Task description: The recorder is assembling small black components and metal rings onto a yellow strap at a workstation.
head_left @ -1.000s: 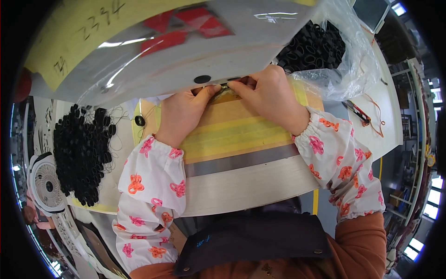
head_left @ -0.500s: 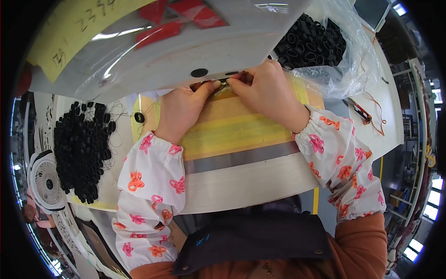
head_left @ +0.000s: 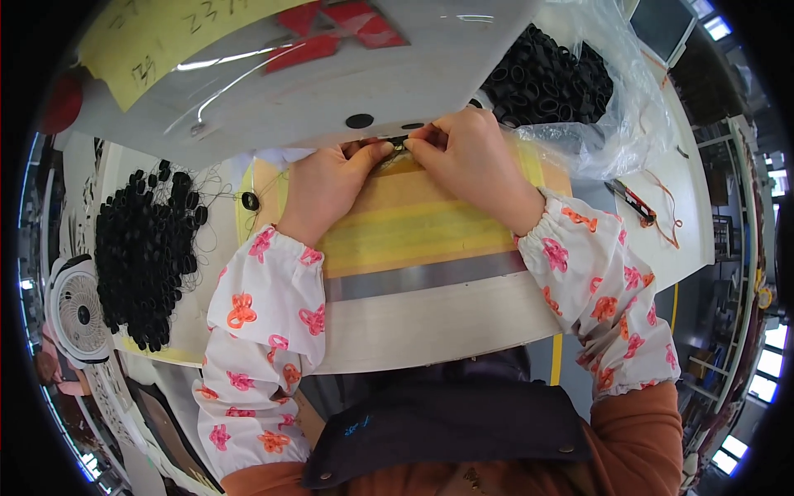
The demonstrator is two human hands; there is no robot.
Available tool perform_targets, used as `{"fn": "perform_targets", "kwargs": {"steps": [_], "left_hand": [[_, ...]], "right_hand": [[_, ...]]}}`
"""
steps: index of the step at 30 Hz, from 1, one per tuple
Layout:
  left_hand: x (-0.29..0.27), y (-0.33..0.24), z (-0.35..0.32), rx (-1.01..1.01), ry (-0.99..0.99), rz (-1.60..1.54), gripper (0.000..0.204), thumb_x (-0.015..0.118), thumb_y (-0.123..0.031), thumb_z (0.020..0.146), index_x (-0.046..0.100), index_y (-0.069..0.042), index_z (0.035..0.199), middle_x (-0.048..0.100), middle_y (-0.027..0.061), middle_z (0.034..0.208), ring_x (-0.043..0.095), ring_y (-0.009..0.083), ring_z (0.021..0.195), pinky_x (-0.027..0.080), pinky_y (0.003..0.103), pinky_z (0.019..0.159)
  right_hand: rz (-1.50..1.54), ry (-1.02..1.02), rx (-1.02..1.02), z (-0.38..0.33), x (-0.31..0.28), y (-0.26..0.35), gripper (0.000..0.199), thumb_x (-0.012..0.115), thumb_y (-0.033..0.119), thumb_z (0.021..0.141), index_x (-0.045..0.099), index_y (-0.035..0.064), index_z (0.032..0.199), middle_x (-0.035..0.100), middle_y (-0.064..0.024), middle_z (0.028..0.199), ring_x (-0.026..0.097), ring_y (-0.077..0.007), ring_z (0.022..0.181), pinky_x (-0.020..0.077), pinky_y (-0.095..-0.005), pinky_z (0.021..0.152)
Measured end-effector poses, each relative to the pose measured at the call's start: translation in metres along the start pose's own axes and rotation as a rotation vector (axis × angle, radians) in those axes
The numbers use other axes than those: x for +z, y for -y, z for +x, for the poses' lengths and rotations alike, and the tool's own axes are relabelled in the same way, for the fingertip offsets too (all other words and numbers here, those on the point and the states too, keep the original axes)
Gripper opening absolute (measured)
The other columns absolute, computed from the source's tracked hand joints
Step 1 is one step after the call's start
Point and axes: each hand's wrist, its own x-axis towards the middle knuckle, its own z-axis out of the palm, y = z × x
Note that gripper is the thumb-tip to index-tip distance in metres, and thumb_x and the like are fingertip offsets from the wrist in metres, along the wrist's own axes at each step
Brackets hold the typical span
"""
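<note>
My left hand [head_left: 331, 186] and my right hand [head_left: 480, 161] meet at the lower edge of a large pale machine head [head_left: 331, 99]. Thumbs and fingers of both pinch a small black piece [head_left: 399, 142], mostly hidden by the fingertips; its exact kind I cannot make out. Beneath them lies a work surface covered in yellow tape [head_left: 413, 227]. One black loop [head_left: 250, 201] with loose threads rests left of my left hand. Farther left is a heap of black loops [head_left: 145, 256] with thin threads trailing from it.
A clear plastic bag [head_left: 641, 124] full of black loops [head_left: 554, 78] stands at the back right. Near it lies a small red-and-black cutter [head_left: 635, 202] with an orange cord [head_left: 672, 227]. At the left edge is a white fan [head_left: 81, 314]. The machine head overhangs the far side.
Both hands keep their pinch at the same spot under the machine's edge. The whole view has shifted slightly; nothing is visibly let go or picked up.
</note>
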Motion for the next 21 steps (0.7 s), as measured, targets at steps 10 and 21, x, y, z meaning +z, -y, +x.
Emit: {"fn": "perform_targets", "kwargs": {"steps": [10,21], "left_hand": [[-0.0011,0.0055,0.0003,0.077,-0.039,-0.012,0.02,0.061,-0.025,0.077,0.063,-0.005,0.078,0.055,0.0038,0.057,0.049,0.014,0.05,0.038,0.029,0.05],[-0.0016,0.0042,-0.0008,-0.005,-0.021,-0.042,0.022,0.061,-0.027,0.077,0.064,-0.005,0.08,0.058,0.0034,0.06,0.052,0.0126,0.053,0.039,0.027,0.052]], "right_hand": [[0.04,0.025,0.028,0.0019,0.001,0.0011,0.006,0.059,0.001,0.066,0.055,-0.0034,0.066,0.057,-0.0159,0.06,0.057,-0.0282,0.054,0.045,-0.0328,0.05],[0.04,0.053,0.096,0.0014,0.0019,0.0031,0.006,0.059,0.002,0.067,0.055,-0.0034,0.066,0.057,-0.0151,0.059,0.058,-0.0279,0.054,0.045,-0.0322,0.05]]}}
